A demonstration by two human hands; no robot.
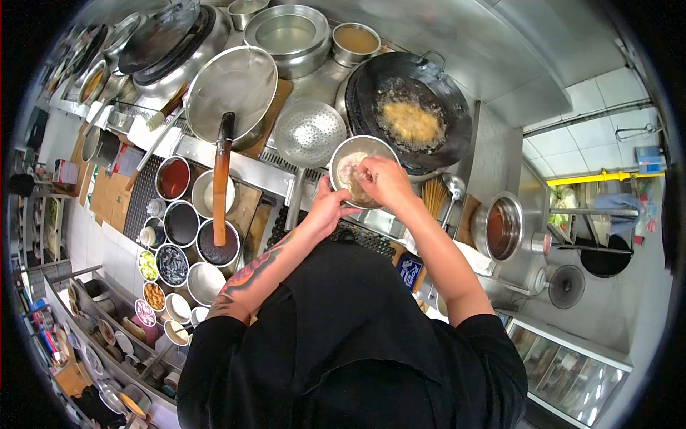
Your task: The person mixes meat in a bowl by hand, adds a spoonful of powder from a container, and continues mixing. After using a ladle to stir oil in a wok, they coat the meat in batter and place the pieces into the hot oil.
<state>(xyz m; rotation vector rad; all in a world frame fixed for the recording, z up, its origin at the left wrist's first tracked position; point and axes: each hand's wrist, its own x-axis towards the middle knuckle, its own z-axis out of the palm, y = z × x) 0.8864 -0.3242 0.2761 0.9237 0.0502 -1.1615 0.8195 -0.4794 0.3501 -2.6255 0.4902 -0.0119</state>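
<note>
A metal bowl (364, 143) with pale, wet food in it is held just in front of the wok. My left hand (329, 206) grips the bowl at its lower left rim. Inside the bowl, my right hand (382, 181) has its fingers bunched in the pale food, and the fingertips are partly hidden. Beyond the bowl, the dark wok (457, 129) holds bubbling oil with golden frying pieces (411, 123) in the middle. A perforated ladle (309, 134) lies to the left of the bowl.
A large strainer (232, 93) with a wooden handle rests at the upper left. Pots of liquid (357, 43) stand behind. Sauce containers (173, 179) and ingredient bowls (154, 295) line the left. On the right are a ladle (454, 187) and a pot of red-brown sauce (504, 225).
</note>
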